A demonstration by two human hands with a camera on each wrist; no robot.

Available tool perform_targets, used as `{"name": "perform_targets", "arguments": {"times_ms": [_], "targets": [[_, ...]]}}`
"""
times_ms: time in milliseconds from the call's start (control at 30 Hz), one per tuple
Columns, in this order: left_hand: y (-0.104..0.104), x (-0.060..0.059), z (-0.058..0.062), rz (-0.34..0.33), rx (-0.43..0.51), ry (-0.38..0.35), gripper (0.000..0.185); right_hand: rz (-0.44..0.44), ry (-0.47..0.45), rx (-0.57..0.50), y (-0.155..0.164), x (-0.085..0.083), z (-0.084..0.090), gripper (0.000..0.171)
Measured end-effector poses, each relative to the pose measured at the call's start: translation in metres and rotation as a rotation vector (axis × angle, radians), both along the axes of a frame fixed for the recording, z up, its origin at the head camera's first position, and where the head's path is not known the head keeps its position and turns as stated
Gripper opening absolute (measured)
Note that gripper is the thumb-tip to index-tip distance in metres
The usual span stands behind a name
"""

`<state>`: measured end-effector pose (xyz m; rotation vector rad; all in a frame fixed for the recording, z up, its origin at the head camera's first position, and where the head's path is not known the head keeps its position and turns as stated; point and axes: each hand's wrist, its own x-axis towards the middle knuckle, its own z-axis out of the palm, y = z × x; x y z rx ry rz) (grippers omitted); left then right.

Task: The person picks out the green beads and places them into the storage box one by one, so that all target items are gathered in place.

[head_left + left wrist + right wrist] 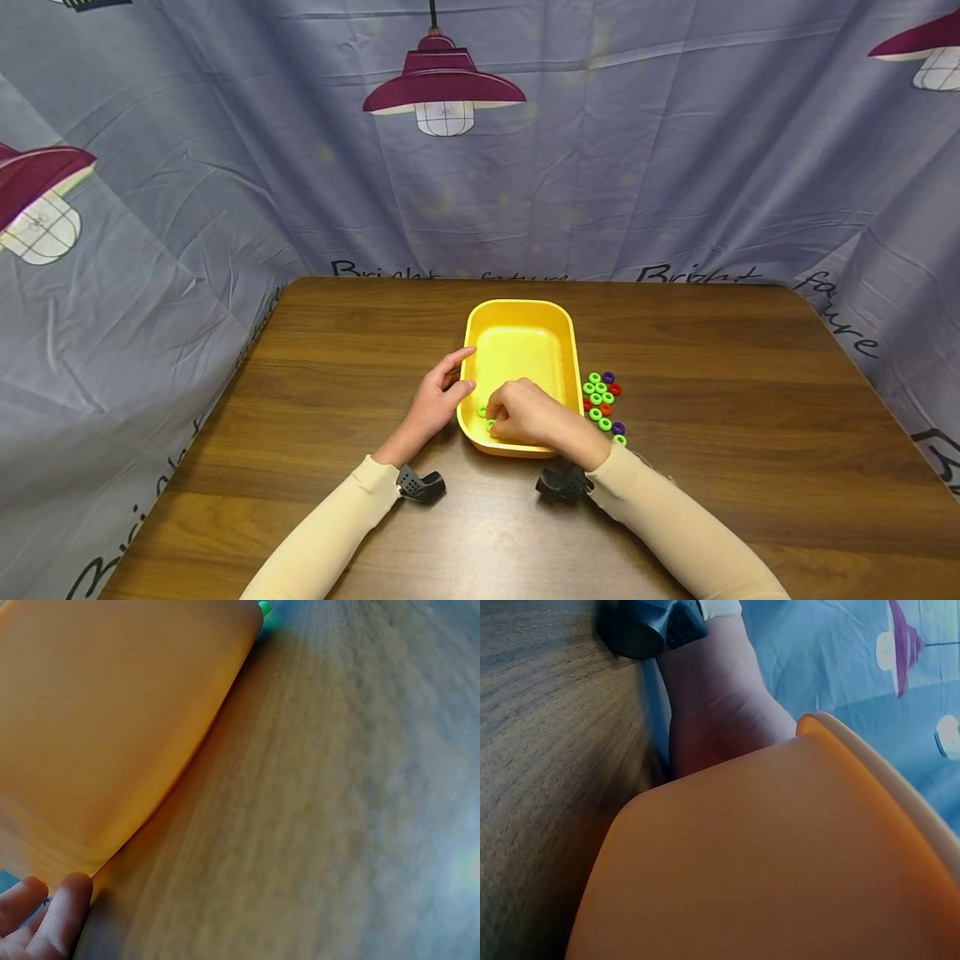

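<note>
Wooden table [750,433], loose rings [602,402] beside tub [521,312]

The brown wooden table [720,433] carries a yellow tub [521,333]; green, red and purple rings [602,402] lie just right of the tub.

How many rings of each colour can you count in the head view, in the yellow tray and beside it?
Green rings: 10 (8 on the table, 2 showing in the yellow tray)
Purple rings: 2
Red or orange rings: 3, one half hidden by the tray's rim
Total: 15
</note>
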<state>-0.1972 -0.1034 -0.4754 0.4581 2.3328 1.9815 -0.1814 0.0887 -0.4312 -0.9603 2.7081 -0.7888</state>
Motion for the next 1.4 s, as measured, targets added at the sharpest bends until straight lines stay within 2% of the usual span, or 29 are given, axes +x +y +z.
{"name": "perform_targets", "arguments": {"times_ms": [433, 667, 967, 1233, 1400], "targets": [[0.000, -0.001, -0.001, 0.007, -0.011, 0.002, 0.053, 0.067, -0.007, 0.002, -0.001, -0.001, 0.000, 0.008], [-0.001, 0.000, -0.003, 0.005, -0.015, 0.002, 0.053, 0.054, -0.040, 0.006, -0.002, 0.000, 0.001, 0.005], [-0.002, 0.000, -0.001, -0.003, -0.024, 0.005, 0.054, 0.055, -0.021, -0.003, -0.001, -0.001, 0.000, 0.007], [-0.002, 0.001, 0.000, 0.000, -0.011, 0.005, 0.054, 0.013, 0.054, -0.064, 0.001, -0.002, 0.003, 0.006], [-0.002, 0.000, 0.000, -0.006, -0.014, 0.000, 0.054, -0.054, 0.059, -0.142, 0.010, -0.004, 0.017, 0.008]]}}
